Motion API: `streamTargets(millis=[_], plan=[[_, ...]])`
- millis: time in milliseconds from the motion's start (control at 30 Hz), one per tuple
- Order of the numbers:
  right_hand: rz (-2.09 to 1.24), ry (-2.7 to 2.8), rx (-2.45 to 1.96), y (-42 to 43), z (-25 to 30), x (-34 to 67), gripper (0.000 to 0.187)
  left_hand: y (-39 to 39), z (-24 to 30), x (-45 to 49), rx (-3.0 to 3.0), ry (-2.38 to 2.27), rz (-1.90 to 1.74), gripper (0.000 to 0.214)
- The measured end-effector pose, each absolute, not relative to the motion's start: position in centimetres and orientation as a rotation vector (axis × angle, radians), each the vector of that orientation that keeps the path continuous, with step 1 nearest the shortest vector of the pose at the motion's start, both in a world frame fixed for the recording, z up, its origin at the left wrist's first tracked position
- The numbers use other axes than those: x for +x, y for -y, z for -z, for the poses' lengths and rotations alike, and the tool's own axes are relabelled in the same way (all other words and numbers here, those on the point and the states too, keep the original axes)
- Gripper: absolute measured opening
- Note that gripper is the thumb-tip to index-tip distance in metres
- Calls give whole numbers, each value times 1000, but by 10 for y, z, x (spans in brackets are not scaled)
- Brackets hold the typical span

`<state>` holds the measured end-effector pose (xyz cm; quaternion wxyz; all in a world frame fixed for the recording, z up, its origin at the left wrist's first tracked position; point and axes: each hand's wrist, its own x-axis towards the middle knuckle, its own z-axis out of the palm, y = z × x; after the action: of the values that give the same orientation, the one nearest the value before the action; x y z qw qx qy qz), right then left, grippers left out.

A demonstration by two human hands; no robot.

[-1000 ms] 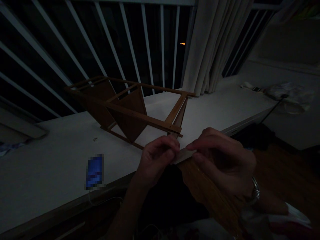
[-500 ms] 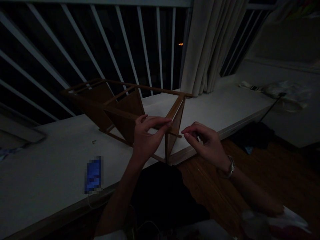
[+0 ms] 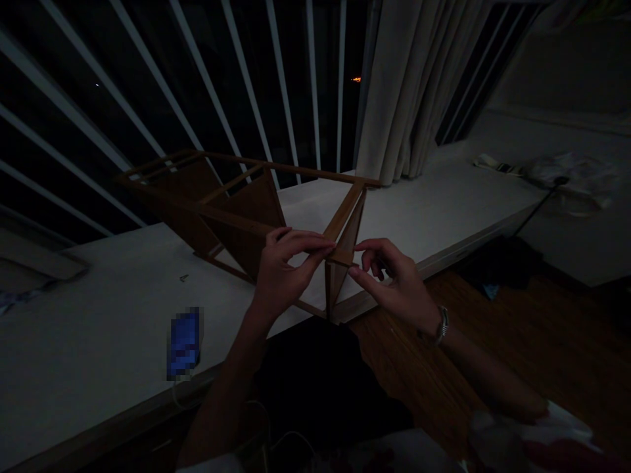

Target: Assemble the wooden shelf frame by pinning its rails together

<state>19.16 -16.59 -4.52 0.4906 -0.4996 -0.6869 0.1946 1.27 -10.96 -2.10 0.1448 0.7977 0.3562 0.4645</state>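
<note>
A brown wooden frame (image 3: 236, 210) of thin bars and triangular panels lies on its side on a white ledge (image 3: 98, 315). My left hand (image 3: 283, 272) pinches the frame's near bar close to its right corner. My right hand (image 3: 389, 282), with a watch on the wrist, is closed in a pinch at the end of that same bar. Whether something small sits between the right fingers is too dark to make out.
White window bars (image 3: 246, 85) and a pale curtain (image 3: 394, 92) rise behind the ledge. A blue blurred object (image 3: 186, 341) and a tiny screw-like piece (image 3: 183, 278) lie on the ledge. Wooden floor (image 3: 444, 368) lies to the right, with white cloth (image 3: 566, 177) further back.
Both hands moved away from me and up to the frame's near corner. The right hand closed in on the bar's end and now pinches there.
</note>
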Motion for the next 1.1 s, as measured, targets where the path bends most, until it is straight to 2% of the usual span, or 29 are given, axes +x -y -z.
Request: streamTargets(millis=[67,267,433,700,1100], plan=[[-354,1738,-1199,164,46,191,36,108,22,9,2330,-970,-1326,10],[-17,1975,-1127,160,53,189,22,107,17,-6,2510,-774,-1138,28],[-15,1922,-1113,158,61,183,15,107,17,-13,2693,-721,-1037,37],[-78,1824,-1133,161,65,174,12,101,32,-13,2778,-630,-1277,27],[-3,1784,-1240,163,61,170,17,92,33,-14,2799,-546,-1277,27]])
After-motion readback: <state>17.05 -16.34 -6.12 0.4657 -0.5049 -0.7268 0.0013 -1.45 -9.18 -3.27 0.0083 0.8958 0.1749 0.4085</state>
